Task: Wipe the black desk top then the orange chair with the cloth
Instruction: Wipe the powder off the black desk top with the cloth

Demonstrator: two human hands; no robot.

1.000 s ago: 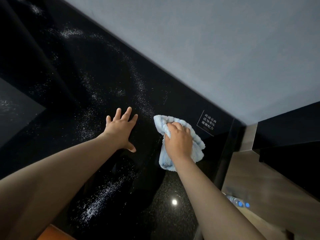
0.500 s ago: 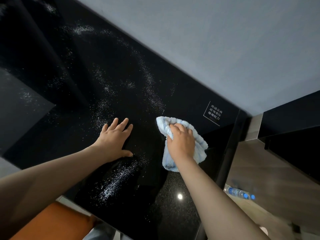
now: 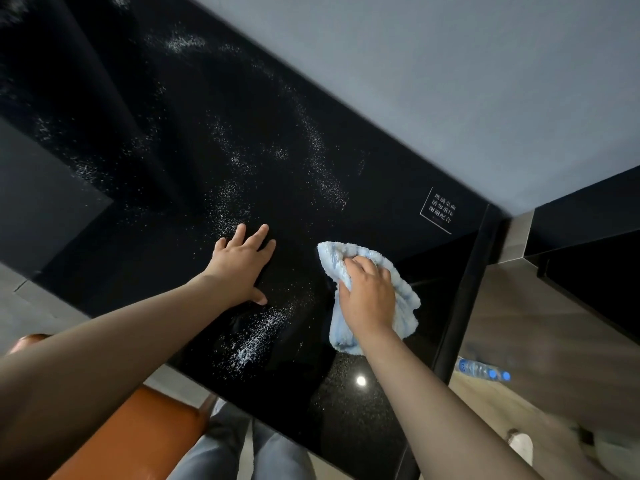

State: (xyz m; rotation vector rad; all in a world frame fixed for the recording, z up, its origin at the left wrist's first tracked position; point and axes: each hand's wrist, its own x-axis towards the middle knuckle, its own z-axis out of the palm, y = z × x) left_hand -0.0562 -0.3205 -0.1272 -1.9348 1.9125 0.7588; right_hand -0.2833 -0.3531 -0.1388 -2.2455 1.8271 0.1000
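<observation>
The black desk top (image 3: pixel 180 140) fills most of the head view, streaked with white powdery specks. My left hand (image 3: pixel 240 263) lies flat on it, fingers spread and straight. To its right, my right hand (image 3: pixel 367 292) grips a crumpled light-blue cloth (image 3: pixel 403 303) and presses it onto the desk near the right edge. The orange chair (image 3: pixel 138 434) shows at the bottom left, partly hidden under my left forearm.
A grey wall (image 3: pixel 450 81) runs along the desk's far edge. A small white-lettered label (image 3: pixel 440 210) sits near the desk's right corner. Beyond the right edge are a wooden floor and a plastic water bottle (image 3: pixel 481 368). My legs in jeans (image 3: pixel 242 452) stand below the desk's near edge.
The view has pulled back, so the desk's near edge, the orange chair and my legs have come into sight. Both hands stay on the desk, the right still pressing the cloth.
</observation>
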